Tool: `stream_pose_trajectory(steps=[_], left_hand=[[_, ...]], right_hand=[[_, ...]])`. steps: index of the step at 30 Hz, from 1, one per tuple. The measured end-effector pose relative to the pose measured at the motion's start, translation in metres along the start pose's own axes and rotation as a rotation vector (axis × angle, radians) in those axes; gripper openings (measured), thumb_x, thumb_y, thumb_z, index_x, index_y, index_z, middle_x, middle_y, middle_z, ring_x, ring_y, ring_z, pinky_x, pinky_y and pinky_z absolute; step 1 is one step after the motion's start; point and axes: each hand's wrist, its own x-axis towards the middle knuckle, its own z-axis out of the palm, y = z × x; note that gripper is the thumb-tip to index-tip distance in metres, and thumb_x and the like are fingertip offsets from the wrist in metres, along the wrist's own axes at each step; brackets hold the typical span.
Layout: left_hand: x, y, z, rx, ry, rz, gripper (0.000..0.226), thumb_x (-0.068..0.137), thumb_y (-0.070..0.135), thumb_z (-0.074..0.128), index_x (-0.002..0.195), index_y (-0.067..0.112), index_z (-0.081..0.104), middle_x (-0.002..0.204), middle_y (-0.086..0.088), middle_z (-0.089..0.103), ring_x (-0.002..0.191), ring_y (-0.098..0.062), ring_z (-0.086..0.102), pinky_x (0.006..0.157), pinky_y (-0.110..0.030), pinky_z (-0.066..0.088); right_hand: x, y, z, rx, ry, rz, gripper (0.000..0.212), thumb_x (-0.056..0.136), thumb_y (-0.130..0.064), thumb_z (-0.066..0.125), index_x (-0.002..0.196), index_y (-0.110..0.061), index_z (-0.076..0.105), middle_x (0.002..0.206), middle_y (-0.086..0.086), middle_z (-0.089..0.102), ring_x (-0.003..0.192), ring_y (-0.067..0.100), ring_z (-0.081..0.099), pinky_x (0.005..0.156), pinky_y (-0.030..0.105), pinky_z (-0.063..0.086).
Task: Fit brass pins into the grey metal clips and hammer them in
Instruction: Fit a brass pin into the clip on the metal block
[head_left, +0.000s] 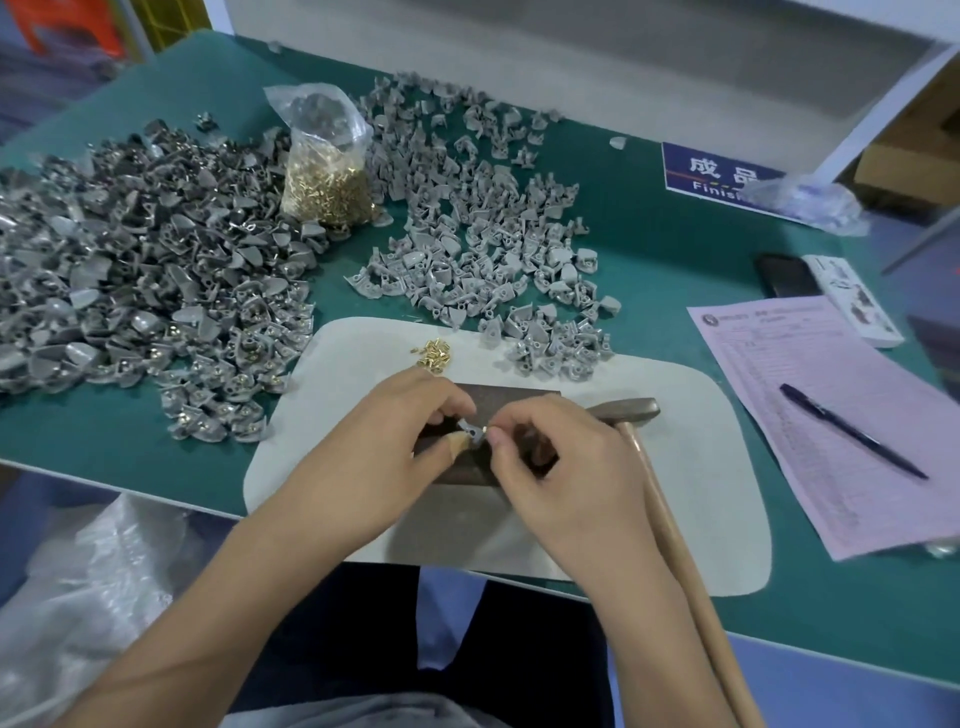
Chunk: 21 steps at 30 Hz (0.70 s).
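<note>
Green bench (649, 249) under both hands: left hand (395, 441) pinches a grey clip (471, 432), mostly hidden; right hand (561, 467) fingertips pinch a barely visible brass pin (485, 429).

pink form (810, 415) — right of the white mat (701, 467) | blue pen (852, 431) lying on it | black phone (784, 275) beyond its far edge | blue sign (711, 174) (partly covered) farther back

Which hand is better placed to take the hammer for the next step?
Probably the right. The right hand pinches a brass pin at the grey clip, and the hammer lies just beside it. The left hand holds the clip on the dark block.
</note>
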Motion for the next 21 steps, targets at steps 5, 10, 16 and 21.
stream_pose_trajectory(steps=[5, 10, 16, 21], left_hand=[[0.0, -0.006, 0.006, -0.068, 0.044, -0.004, 0.023, 0.084, 0.0, 0.073, 0.098, 0.018, 0.069, 0.094, 0.015, 0.054, 0.086, 0.01, 0.051, 0.075, -0.003, 0.036], [-0.002, -0.013, 0.014, -0.141, 0.113, -0.027, 0.021, 0.083, 0.002, 0.077, 0.095, 0.017, 0.071, 0.096, 0.01, 0.059, 0.091, 0.0, 0.056, 0.078, -0.005, 0.039], [0.002, -0.017, 0.008, -0.18, 0.095, -0.055, 0.017, 0.08, 0.007, 0.08, 0.08, 0.022, 0.072, 0.089, 0.007, 0.06, 0.082, -0.007, 0.06, 0.075, -0.022, 0.047], [0.004, -0.016, 0.005, -0.23, 0.077, -0.065, 0.011, 0.079, 0.01, 0.083, 0.079, 0.018, 0.075, 0.086, 0.005, 0.062, 0.078, -0.008, 0.061, 0.077, -0.032, 0.048]], right_hand=[[0.014, -0.013, 0.001, -0.265, -0.125, -0.064, 0.003, 0.086, -0.032, 0.067, 0.088, -0.029, 0.068, 0.084, -0.011, 0.066, 0.083, 0.012, 0.062, 0.064, 0.034, 0.049], [0.031, -0.018, -0.005, -0.422, -0.246, -0.121, 0.01, 0.087, -0.037, 0.063, 0.09, -0.028, 0.066, 0.086, -0.009, 0.063, 0.088, 0.015, 0.06, 0.064, 0.034, 0.048], [0.046, -0.027, -0.008, -0.479, -0.406, -0.209, 0.007, 0.091, -0.031, 0.063, 0.092, -0.027, 0.068, 0.09, -0.007, 0.063, 0.09, 0.02, 0.061, 0.064, 0.03, 0.031], [0.045, -0.025, -0.007, -0.399, -0.401, -0.156, 0.001, 0.088, -0.026, 0.068, 0.089, -0.026, 0.069, 0.082, -0.011, 0.055, 0.082, 0.016, 0.057, 0.062, 0.029, 0.036]])
